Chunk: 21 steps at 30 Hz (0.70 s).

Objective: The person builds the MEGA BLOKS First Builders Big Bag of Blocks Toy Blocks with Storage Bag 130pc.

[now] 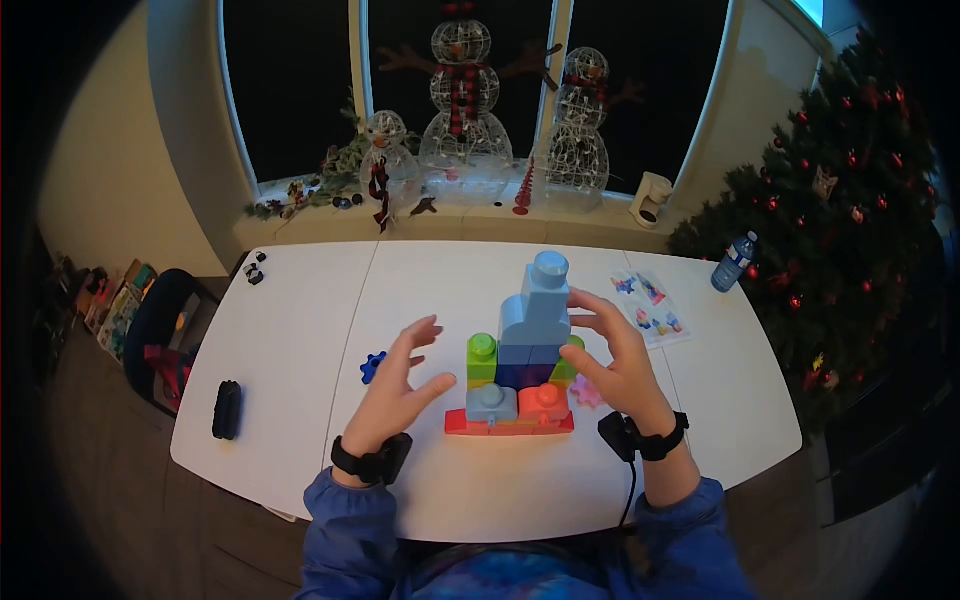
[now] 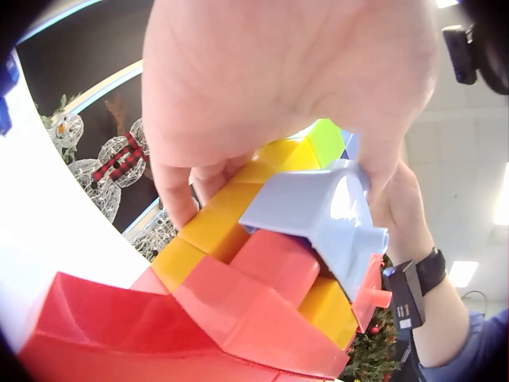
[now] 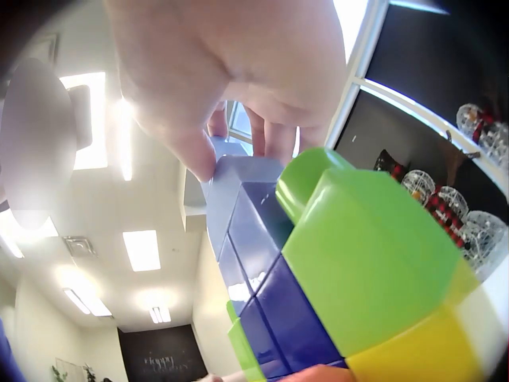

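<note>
A tower of big toy building blocks (image 1: 528, 320) stands on the table, light blue at the top and dark blue lower down. Green blocks (image 3: 358, 255) flank it above yellow ones, over a red base (image 1: 508, 424). My right hand (image 1: 625, 365) holds the tower's right side, thumb in front and fingers partly hidden behind the light blue part (image 3: 246, 169). To the left of the build my left hand (image 1: 395, 395) is raised, fingers spread, with a gap to the blocks. A grey-blue block (image 2: 306, 203) and an orange-red one (image 1: 543, 400) sit at the front.
A blue gear-like piece (image 1: 373, 367) lies beyond the left hand, a pink one (image 1: 587, 391) beside the right. A picture sheet (image 1: 650, 305) and a water bottle (image 1: 735, 262) are at the right. A black case (image 1: 227, 410) lies left; small black-and-white items (image 1: 255, 268) sit farther back.
</note>
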Motion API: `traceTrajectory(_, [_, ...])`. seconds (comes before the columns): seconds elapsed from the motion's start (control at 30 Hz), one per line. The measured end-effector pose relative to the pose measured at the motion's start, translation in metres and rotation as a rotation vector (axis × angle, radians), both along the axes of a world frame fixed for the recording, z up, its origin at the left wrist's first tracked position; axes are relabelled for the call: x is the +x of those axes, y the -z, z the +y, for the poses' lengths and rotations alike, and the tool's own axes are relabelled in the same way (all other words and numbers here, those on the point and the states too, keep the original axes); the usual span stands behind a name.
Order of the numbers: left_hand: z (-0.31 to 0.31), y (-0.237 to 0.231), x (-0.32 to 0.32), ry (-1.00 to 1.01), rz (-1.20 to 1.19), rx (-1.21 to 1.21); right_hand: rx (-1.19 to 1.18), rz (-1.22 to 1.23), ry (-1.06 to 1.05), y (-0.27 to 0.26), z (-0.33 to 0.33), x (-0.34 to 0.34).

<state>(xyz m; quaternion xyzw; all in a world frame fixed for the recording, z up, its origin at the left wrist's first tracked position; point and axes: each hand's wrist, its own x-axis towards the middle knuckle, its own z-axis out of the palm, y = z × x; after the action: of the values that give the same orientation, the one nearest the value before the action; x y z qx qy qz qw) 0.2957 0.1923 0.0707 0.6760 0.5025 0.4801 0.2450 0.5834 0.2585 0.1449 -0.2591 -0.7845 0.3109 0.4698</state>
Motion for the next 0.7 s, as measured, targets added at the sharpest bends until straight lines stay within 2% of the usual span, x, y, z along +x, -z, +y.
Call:
traceTrajectory(0.07, [-0.003, -0.011, -0.038, -0.276, 0.2, 0.017, 0.018, -0.077, 0.076, 0.015, -0.004, 0.009])
traceTrajectory(0.17, [0.008, 0.019, -0.084, -0.512, 0.562, -0.063, 0.031, -0.087, 0.142, 0.029, -0.007, 0.01])
traceTrajectory(0.47, [0.017, 0.034, -0.092, -0.463, 0.604, -0.296, -0.013, 0.008, 0.09, 0.04, -0.003, 0.008])
traceTrajectory(0.57, [0.009, 0.026, -0.086, -0.433, 0.673, -0.114, -0.008, 0.021, 0.081, 0.041, -0.004, 0.008])
traceTrajectory(0.67, [-0.009, 0.004, -0.054, -0.432, 0.237, 0.138, -0.015, 0.025, 0.083, 0.043, -0.002, 0.006])
traceTrajectory(0.7, [-0.017, -0.001, -0.044, -0.331, 0.114, 0.106, -0.014, 0.03, 0.084, 0.044, -0.002, 0.006])
